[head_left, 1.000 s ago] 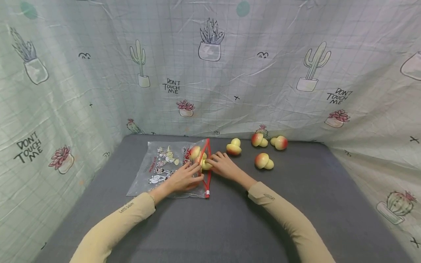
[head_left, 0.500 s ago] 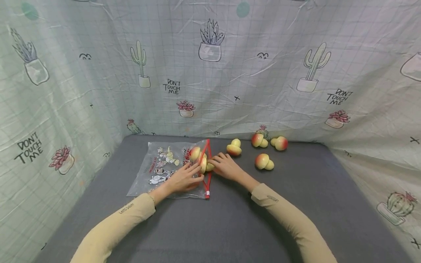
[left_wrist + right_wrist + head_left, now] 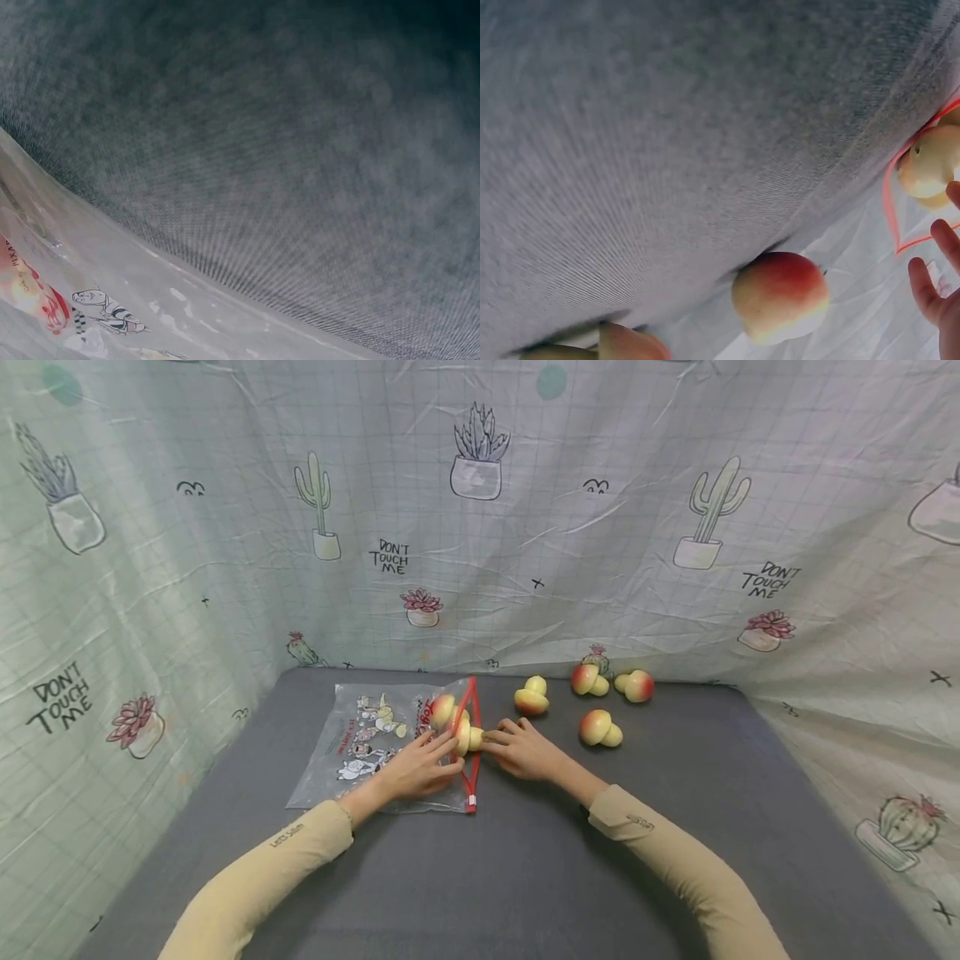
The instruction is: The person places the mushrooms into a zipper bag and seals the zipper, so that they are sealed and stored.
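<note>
A clear plastic zip bag (image 3: pixel 322 768) with cartoon prints and a red zip edge lies flat, its mouth facing right. Inside, near the mouth, shows a red-and-yellow toy mushroom (image 3: pixel 442 710). A second toy mushroom (image 3: pixel 474 740) sits in the mouth, its stem pointing right. My left hand (image 3: pixel 416 768) lies over the bag and grips its mouth by the red edge. At that stem are the fingertips of my right hand (image 3: pixel 525 750); the right wrist view shows its fingers (image 3: pixel 922 289) extended and spread beside the red zip edge (image 3: pixel 890 199).
Several more toy mushrooms lie to the right: one (image 3: pixel 532 696) behind my right hand, one (image 3: pixel 600 728) farther right, and two (image 3: pixel 588 680) near the back edge. A printed curtain (image 3: pixel 540 543) rises behind the grey table (image 3: pixel 487 877). The red slider (image 3: pixel 471 802) is at the bag's near corner.
The mushroom in the bag's mouth has turned, its stem now pointing right. My right hand has drawn back slightly to the right and toward me. My left hand has stayed put.
</note>
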Demonstrator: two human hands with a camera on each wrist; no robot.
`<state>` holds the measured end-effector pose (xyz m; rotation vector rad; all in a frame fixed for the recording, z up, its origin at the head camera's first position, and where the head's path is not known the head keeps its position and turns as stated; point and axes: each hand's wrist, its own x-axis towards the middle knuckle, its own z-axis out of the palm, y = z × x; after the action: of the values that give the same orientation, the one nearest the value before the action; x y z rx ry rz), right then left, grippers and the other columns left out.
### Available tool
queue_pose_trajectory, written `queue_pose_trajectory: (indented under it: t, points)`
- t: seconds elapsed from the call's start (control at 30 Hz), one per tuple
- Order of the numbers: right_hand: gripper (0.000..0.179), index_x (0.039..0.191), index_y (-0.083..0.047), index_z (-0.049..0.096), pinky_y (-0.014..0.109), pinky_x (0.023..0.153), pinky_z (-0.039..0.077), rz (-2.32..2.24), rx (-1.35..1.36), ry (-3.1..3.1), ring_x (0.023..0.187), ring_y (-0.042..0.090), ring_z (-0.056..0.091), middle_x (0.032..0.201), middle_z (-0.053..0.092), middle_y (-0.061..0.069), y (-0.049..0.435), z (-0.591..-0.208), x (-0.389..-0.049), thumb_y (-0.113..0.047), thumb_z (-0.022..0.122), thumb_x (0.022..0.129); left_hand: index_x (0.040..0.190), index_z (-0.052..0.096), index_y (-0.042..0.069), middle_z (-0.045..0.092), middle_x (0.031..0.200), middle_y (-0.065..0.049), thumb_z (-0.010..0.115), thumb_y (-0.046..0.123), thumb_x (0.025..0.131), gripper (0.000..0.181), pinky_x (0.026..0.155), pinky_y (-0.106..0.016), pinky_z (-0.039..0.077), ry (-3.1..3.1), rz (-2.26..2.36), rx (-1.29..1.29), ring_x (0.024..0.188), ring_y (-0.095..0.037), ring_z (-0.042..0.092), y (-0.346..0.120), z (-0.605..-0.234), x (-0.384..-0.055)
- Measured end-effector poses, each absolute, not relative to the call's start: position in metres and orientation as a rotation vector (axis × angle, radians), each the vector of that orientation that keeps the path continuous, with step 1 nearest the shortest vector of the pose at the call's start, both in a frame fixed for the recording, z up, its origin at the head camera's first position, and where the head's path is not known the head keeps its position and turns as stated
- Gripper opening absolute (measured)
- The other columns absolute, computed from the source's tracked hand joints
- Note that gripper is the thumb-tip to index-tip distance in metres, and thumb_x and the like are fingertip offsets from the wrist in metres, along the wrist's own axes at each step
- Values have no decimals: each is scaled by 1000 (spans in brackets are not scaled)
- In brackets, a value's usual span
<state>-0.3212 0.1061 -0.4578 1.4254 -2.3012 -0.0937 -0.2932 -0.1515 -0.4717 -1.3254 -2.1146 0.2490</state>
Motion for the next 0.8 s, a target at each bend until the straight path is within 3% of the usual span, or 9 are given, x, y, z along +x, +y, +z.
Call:
queue_pose_trajectory:
  t: [0.33,0.8]
  points:
    - [43,127,-25,49,37,71,37,-195,1429,-2331,102,20,45,131,48,5,101,-460,-319,-28,56,85,101,56,24,56,118,-11,63,34,79,25,86,-43,46,-2123,227,-1344,114,-27,53,-152,-471,-293]
    - [43,129,-27,46,38,73,38,-221,1403,-2343,102,21,45,134,45,3,84,-464,-331,-32,53,87,100,57,24,57,119,-11,63,34,79,24,90,-41,44,-2124,198,-1359,115,-25,52,-153,-473,-294]
